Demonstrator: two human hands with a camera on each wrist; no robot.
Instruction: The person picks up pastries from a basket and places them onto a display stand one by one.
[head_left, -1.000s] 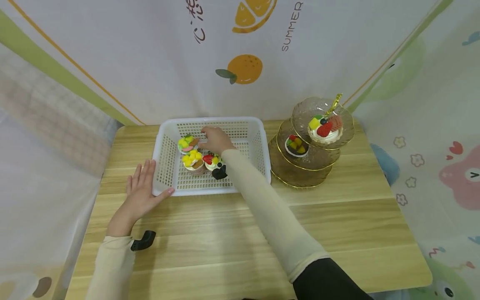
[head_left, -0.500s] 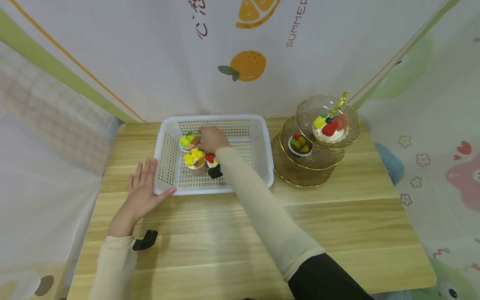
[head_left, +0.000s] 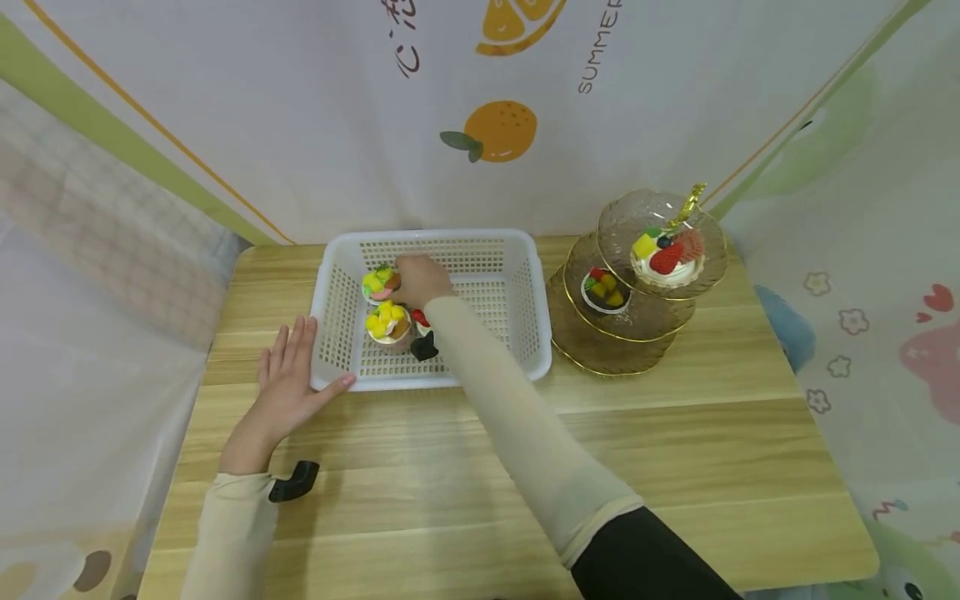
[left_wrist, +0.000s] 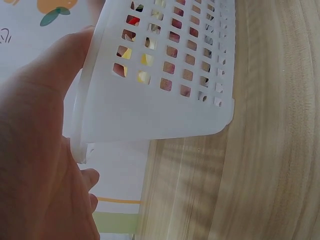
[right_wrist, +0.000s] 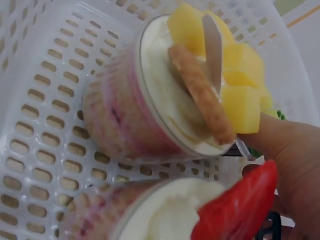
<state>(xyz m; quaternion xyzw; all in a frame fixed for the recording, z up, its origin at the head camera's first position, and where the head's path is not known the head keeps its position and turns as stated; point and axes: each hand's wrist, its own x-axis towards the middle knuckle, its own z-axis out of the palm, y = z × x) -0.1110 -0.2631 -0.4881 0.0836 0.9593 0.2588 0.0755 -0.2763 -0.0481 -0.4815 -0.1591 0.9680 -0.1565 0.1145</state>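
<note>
Basket (head_left: 487, 300): 3 desserts (head_left: 388, 327), right hand (head_left: 422, 282) inside; 3-tier stand (head_left: 658, 318): 2 cakes (head_left: 667, 262).

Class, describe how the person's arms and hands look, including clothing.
The left hand and right hand are gloveless. The left sleeve and right sleeve are cream; past the right one's hem comes black fabric. A bent black fitting sits at the left wrist, a small black piece beside the right.
</note>
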